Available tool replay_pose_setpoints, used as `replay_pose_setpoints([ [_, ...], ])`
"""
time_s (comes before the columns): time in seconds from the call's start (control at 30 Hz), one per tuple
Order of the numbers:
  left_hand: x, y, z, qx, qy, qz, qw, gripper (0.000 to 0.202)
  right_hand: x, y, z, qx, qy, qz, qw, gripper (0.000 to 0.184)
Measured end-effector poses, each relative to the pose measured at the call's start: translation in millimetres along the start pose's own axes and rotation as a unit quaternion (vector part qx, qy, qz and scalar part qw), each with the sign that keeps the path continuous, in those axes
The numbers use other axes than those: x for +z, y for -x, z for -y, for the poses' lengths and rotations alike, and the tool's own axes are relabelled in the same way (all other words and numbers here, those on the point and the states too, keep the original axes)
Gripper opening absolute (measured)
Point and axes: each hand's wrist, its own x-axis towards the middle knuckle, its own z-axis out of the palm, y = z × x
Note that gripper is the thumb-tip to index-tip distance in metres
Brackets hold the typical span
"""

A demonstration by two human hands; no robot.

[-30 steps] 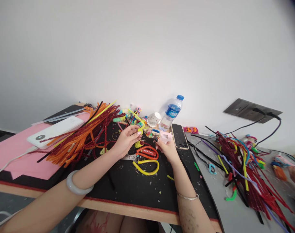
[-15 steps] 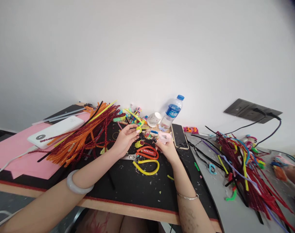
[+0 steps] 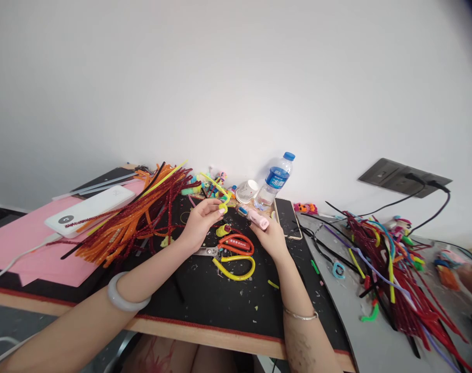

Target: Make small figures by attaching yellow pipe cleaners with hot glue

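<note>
Pinched between thumb and fingers of my left hand is a yellow pipe cleaner, coiled at its lower end with a loose length rising behind. My right hand grips a small pink glue gun, its blue tip angled up and left toward the yellow coil but apart from it. Between my hands, a wound yellow pipe-cleaner piece with a dark red end lies on the black mat. Just nearer lie scissors with one red and one yellow handle loop, blades partly under my left wrist.
Orange, dark red and yellow pipe cleaners lie left beside a white power bank. Behind stand a paper cup and a water bottle, near a phone. More pipe cleaners and another person's hand are right.
My right hand has turned the glue gun, so its pink back end now faces me and its blue tip points up and left. My left hand has barely moved.
</note>
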Motion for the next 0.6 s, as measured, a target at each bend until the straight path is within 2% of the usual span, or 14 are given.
replay_pose_setpoints([
  [0.13,1.3,2.7,1.5,0.001,-0.059,0.037,0.998,0.026,1.4,1.5,-1.4,0.016,0.157,0.031,0.987,0.047],
  [0.27,1.3,3.6,4.0,0.007,-0.127,0.081,0.989,0.026,4.0,3.0,0.5,0.057,0.22,0.02,0.974,0.051],
  [0.33,1.8,3.8,4.7,0.008,-0.15,0.103,0.983,0.026,3.1,3.5,5.3,0.026,0.184,-0.013,0.983,0.044],
  [0.4,2.8,4.3,5.0,0.007,-0.166,0.131,0.977,0.024,2.3,4.1,12.0,-0.046,0.088,-0.028,0.995,0.034],
  [0.47,4.0,5.2,5.4,0.004,-0.179,0.165,0.97,0.021,3.7,5.3,19.0,-0.102,-0.009,-0.027,0.994,0.027],
  [0.6,5.0,7.1,6.3,-0.004,-0.201,0.203,0.958,0.019,11.7,8.5,28.9,-0.096,-0.094,-0.032,0.99,0.012],
])
